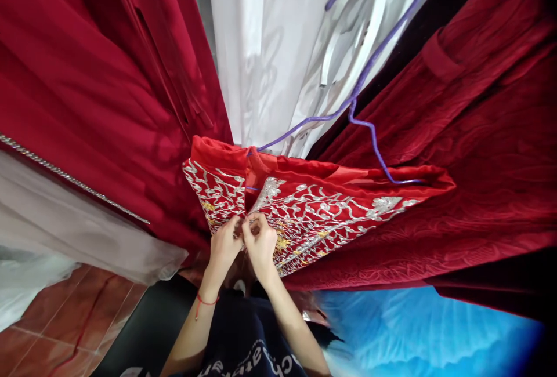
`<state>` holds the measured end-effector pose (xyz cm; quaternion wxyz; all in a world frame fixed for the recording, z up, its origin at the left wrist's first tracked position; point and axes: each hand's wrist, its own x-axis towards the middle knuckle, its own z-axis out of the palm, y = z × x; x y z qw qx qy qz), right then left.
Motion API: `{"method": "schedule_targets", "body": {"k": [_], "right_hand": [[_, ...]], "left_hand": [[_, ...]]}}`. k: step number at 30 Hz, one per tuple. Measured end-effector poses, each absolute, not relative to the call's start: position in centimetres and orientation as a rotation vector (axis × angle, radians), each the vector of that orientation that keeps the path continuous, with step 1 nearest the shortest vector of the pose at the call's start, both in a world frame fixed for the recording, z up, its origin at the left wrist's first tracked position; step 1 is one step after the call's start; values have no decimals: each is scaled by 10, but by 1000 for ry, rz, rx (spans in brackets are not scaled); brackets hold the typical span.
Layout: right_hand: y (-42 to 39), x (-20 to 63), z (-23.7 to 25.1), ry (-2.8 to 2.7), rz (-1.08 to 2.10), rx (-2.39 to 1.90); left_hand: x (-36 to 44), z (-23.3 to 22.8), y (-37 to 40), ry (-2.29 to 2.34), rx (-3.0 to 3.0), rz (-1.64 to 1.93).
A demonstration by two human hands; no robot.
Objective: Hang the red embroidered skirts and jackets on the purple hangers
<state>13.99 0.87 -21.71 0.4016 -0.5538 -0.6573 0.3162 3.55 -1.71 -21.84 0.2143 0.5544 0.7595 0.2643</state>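
Observation:
A red skirt (343,203) with silver and gold embroidery hangs in front of me, its waistband spread by a purple wire hanger (313,119). The skirt has an opening running down from the waistband, left of its middle. My left hand (226,239) and my right hand (260,239) meet at the lower end of this opening. Fingers of both hands are pinched on the skirt's edges, close together. Whatever small fastening lies between the fingertips is hidden. A thin red string bracelet sits on my left wrist.
Dark red garments hang at the left (87,64) and a patterned red cloth (491,151) at the right. White fabric (270,46) and a white ornate frame (369,29) stand behind. Blue pleated material (418,330) lies lower right. Tiled floor (56,319) shows lower left.

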Motion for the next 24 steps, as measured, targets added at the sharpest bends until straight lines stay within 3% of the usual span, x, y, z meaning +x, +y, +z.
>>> {"method": "schedule_targets", "body": {"k": [7, 15, 24], "right_hand": [[2, 149, -202, -1629, 1184, -1248], [7, 156, -201, -1453, 1535, -1054], [-4, 150, -204, -1170, 1608, -990]], "left_hand": [[39, -233, -27, 2023, 1549, 1324], [40, -224, -23, 2192, 1517, 1113], [40, -252, -15, 2138, 1717, 1064]]}}
